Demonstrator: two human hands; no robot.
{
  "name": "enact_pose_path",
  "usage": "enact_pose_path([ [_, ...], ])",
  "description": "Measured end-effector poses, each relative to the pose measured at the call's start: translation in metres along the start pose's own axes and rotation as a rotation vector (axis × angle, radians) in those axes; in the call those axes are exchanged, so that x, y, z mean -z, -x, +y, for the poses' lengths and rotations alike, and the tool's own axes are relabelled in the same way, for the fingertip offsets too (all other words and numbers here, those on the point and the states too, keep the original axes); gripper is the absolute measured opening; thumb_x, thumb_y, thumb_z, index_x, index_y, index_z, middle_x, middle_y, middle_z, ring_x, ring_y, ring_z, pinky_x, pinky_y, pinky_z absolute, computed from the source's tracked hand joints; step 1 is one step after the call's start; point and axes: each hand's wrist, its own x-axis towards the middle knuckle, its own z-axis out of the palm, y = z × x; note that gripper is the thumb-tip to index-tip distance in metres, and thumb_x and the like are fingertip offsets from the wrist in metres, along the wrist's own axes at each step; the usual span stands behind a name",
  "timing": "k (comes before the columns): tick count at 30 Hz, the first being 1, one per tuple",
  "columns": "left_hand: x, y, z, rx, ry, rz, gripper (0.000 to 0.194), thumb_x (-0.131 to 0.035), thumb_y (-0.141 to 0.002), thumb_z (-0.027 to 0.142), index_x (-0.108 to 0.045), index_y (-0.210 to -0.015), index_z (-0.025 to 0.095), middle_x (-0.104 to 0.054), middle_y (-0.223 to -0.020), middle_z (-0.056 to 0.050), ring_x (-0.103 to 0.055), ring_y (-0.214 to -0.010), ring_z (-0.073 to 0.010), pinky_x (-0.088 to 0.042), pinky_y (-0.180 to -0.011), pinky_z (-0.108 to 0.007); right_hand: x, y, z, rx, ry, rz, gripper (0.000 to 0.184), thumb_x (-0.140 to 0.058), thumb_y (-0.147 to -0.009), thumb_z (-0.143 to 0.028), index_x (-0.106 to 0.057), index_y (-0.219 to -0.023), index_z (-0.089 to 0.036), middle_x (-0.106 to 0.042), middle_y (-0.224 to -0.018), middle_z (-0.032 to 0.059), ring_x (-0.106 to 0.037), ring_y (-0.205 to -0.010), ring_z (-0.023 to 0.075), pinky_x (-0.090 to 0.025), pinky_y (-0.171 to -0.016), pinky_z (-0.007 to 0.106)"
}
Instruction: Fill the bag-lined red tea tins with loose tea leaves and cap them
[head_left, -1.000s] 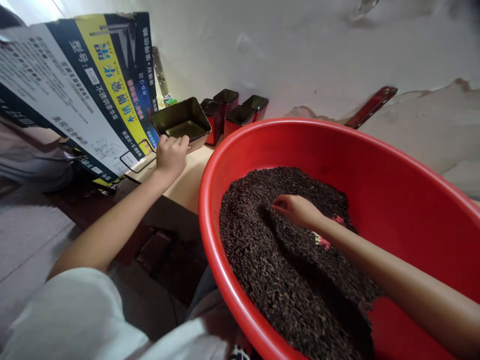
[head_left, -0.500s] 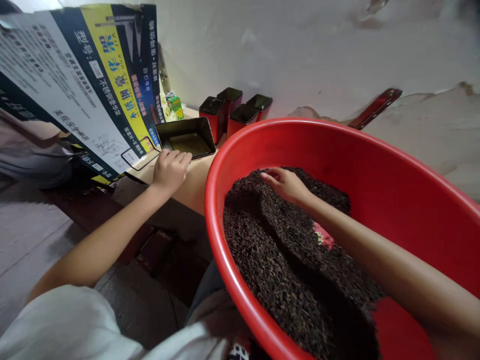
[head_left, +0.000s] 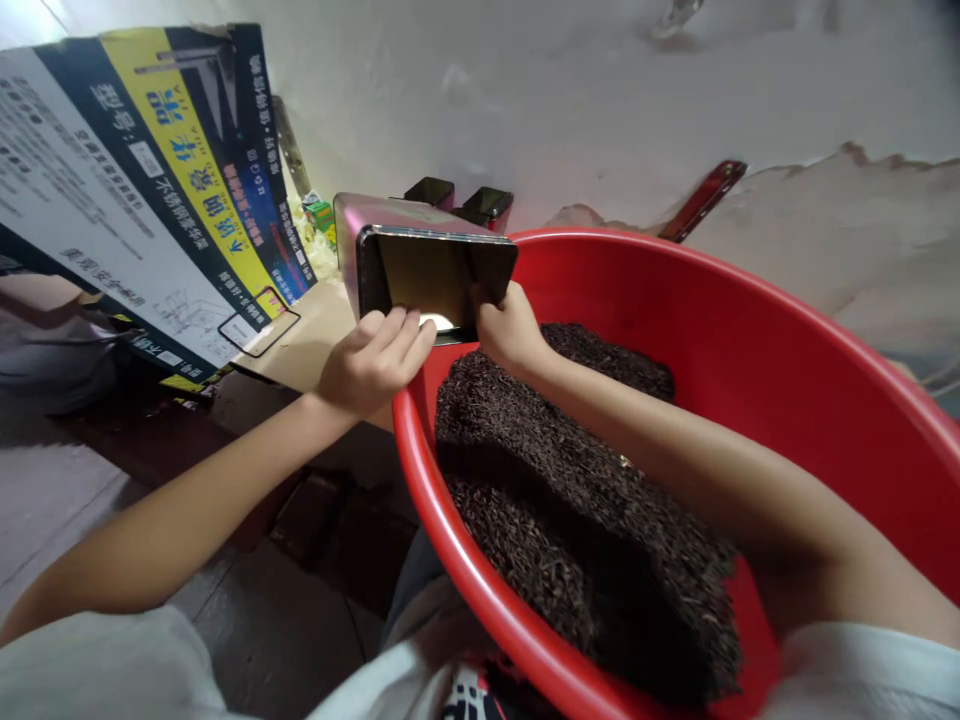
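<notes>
Newly raised and tipped, the tin (head_left: 431, 270), rim pinched by left hand (head_left: 375, 362) and right hand (head_left: 514, 328) fingers, is best gripped evenly.

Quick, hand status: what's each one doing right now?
Left hand: closed on the lower rim of the tin, fingers over the edge.
Right hand: holding the same tin's right edge; fingertips unclear.
</notes>
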Motion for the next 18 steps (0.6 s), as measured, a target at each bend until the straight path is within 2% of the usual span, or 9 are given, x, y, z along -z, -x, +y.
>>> enact_pose_path([
  [6, 0.016, -0.043, 0.033, -0.101, 0.242, -0.032, 0.026, -0.041, -0.093, 0.006, -0.065, -0.099, 0.015, -0.073, -0.087, -0.003, -0.067, -0.080, -0.0144, -0.044, -0.066, -0.027, 0.073, 0.048, 0.006, 0.023, 0.102, 0.159, 0.009, -0.039, -0.077, -0.017, -0.044, -0.070, -0.020, -0.052, -0.075, 0.0024, -0.047, -0.075, 0.0152, -0.042, -0.078, 0.033],
  [9, 0.013, -0.071, 0.055, -0.167, 0.372, 0.074, 0.029, -0.039, -0.093, 0.005, -0.065, -0.100, 0.013, -0.072, -0.087, -0.005, -0.065, -0.083, -0.0146, -0.044, -0.071, -0.027, 0.114, 0.073, 0.017, -0.006, 0.176, 0.228, 0.008, -0.041, -0.076, -0.022, -0.047, -0.072, -0.019, -0.054, -0.076, 0.0032, -0.047, -0.076, 0.0161, -0.042, -0.077, 0.033],
  [12, -0.005, -0.101, 0.080, -0.236, 0.429, 0.200, 0.031, -0.036, -0.093, 0.004, -0.066, -0.091, 0.012, -0.070, -0.079, -0.004, -0.063, -0.072, -0.0140, -0.043, -0.071, -0.026, 0.145, 0.091, 0.037, -0.111, 0.174, 0.305, 0.007, -0.041, -0.072, -0.023, -0.047, -0.069, -0.019, -0.053, -0.075, 0.0037, -0.047, -0.074, 0.0159, -0.043, -0.075, 0.033],
  [14, -0.023, -0.120, 0.100, -0.310, 0.477, 0.154, 0.031, -0.037, -0.091, 0.003, -0.065, -0.082, 0.013, -0.067, -0.071, -0.003, -0.060, -0.064, -0.0149, -0.042, -0.066, -0.027, 0.158, 0.096, 0.056, -0.199, 0.123, 0.365, 0.008, -0.039, -0.069, -0.020, -0.047, -0.068, -0.018, -0.053, -0.075, 0.0038, -0.047, -0.074, 0.0154, -0.043, -0.075, 0.032],
  [18, -0.056, -0.147, 0.136, -0.382, 0.634, -0.134, 0.017, -0.052, -0.087, 0.015, -0.061, -0.072, 0.014, -0.064, -0.066, -0.005, -0.060, -0.065, -0.0199, -0.041, -0.064, -0.031, 0.173, 0.092, 0.093, -0.376, 0.043, 0.497, 0.014, -0.034, -0.064, -0.015, -0.045, -0.071, -0.017, -0.052, -0.076, 0.0034, -0.046, -0.076, 0.0145, -0.041, -0.075, 0.029],
])
